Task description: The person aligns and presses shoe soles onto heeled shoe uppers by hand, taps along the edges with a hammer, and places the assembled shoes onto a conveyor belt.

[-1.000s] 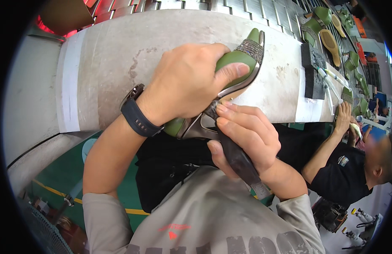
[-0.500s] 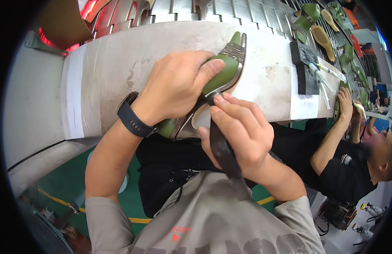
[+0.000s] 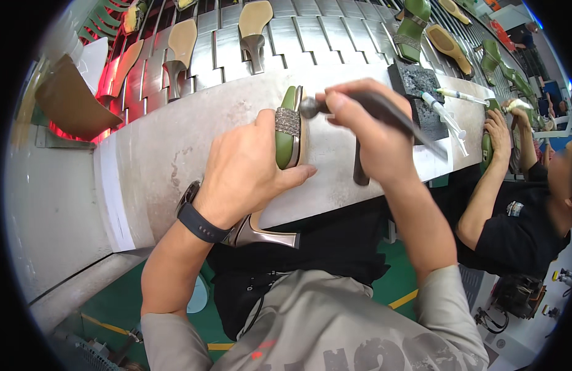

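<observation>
My left hand (image 3: 242,167) wraps round a green high-heeled shoe (image 3: 286,150) on the pale worktop (image 3: 174,136). Its toe points away from me, a glittery band crosses the front, and the metallic heel sticks out below my wrist over the table's near edge. My thumb presses along the sole side. In my right hand (image 3: 378,133) is a dark hammer (image 3: 307,107), slightly blurred, its rounded head at the sole edge beside the band. Whether the head touches the shoe I cannot tell.
Beyond the worktop runs a slatted metal conveyor (image 3: 329,40) with beige heeled soles (image 3: 255,21). A black block (image 3: 415,80) and syringes (image 3: 446,117) lie to the right, near more green shoes (image 3: 412,31). At far right a co-worker's hand (image 3: 497,133) rests on a shoe.
The shoe has turned so its toe points more straight away, with the heel now swung out to the right. My hammer has moved from the shoe's middle to the toe area.
</observation>
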A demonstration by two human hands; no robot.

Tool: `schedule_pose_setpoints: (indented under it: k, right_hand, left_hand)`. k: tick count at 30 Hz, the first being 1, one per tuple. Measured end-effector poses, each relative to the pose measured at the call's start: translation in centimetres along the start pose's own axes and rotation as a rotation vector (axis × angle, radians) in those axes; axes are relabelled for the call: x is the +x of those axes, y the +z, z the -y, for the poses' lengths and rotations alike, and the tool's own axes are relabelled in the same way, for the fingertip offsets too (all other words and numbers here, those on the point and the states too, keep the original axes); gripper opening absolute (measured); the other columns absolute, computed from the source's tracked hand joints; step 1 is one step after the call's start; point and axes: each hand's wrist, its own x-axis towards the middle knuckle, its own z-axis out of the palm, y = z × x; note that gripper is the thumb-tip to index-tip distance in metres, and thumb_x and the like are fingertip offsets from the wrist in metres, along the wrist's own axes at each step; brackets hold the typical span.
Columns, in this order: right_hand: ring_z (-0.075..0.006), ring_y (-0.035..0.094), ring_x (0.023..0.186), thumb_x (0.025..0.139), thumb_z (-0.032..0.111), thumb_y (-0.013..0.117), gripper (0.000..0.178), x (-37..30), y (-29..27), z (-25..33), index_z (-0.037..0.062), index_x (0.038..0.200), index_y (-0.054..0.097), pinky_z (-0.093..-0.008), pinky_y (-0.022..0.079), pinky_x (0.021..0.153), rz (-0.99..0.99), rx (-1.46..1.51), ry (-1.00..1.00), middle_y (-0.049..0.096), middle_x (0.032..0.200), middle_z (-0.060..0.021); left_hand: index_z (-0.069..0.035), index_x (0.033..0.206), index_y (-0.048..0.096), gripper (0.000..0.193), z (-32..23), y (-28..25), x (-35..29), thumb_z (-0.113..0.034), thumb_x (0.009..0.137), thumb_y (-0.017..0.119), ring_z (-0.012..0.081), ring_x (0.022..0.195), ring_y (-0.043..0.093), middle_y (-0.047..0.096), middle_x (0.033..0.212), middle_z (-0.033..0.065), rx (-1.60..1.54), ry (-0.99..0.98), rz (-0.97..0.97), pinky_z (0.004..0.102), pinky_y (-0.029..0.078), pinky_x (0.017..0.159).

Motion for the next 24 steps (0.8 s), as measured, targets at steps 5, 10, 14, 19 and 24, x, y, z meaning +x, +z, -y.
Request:
schedule_pose_setpoints:
  k: [5, 10, 14, 19, 24]
  right_hand:
    - [-0.0169, 0.074, 0.098, 0.098, 0.017, 0.069, 0.02, 3.8, -1.1, -3.3, -0.0007, 0.107, 0.072, -0.0307, 0.059, 0.087, 0.041, 0.037, 0.272, 0.078, 0.103, -0.0111]
    - [-0.0188, 0.073, 0.1, 0.099, 0.015, 0.069, 0.017, 2.2, -2.5, -5.3, -0.0004, 0.107, 0.072, -0.031, 0.059, 0.089, -0.062, 0.174, 0.28, 0.077, 0.105, -0.0122]
    - [-0.0204, 0.073, 0.102, 0.099, 0.016, 0.069, 0.019, -1.2, -2.4, -2.1, -0.0014, 0.106, 0.072, -0.0331, 0.06, 0.09, -0.051, 0.295, 0.375, 0.077, 0.107, -0.0128]
    - [-0.0286, 0.069, 0.117, 0.098, 0.016, 0.064, 0.031, -5.5, -1.8, 7.4, -0.0067, 0.119, 0.065, -0.0413, 0.052, 0.106, 0.063, 0.281, -0.216, 0.073, 0.121, -0.0239]
    - [-0.0359, 0.071, 0.106, 0.091, 0.041, 0.083, 0.053, -6.7, -2.4, 12.9, -0.0026, 0.112, 0.062, -0.0567, 0.056, 0.103, 0.397, -0.078, -0.367, 0.071, 0.113, -0.0268]
  left_hand:
    - [0.005, 0.118, 0.057, 0.073, 0.5, -0.2, -0.2, -0.038, 0.071, 0.092, 0.0443, 0.084, 0.071, 0.071, 0.09, 0.0254, 0.012, -0.025, 0.04, 0.0487, 0.056, 0.076]
    - [0.005, 0.138, 0.051, 0.083, -1.0, -3.8, -1.2, -0.028, 0.074, 0.093, 0.0322, 0.103, 0.071, 0.068, 0.123, 0.0221, -0.075, 0.127, -0.382, 0.0414, 0.056, 0.09]
    - [0.002, 0.14, 0.051, 0.074, -4.0, -7.6, -2.8, -0.017, 0.077, 0.085, 0.0239, 0.116, 0.065, 0.064, 0.133, 0.0152, -0.504, 0.318, -0.26, 0.0373, 0.051, 0.101]
    - [0.0, 0.138, 0.051, 0.067, -5.5, -5.2, -3.6, -0.009, 0.078, 0.078, 0.0202, 0.119, 0.061, 0.065, 0.133, 0.0143, -0.489, 0.373, -0.23, 0.0336, 0.047, 0.104]
    - [-0.002, 0.139, 0.05, 0.065, -6.6, -3.6, -4.3, -0.003, 0.078, 0.073, 0.0195, 0.101, 0.069, 0.068, 0.129, 0.016, -0.41, 0.366, -0.43, 0.0322, 0.053, 0.093]
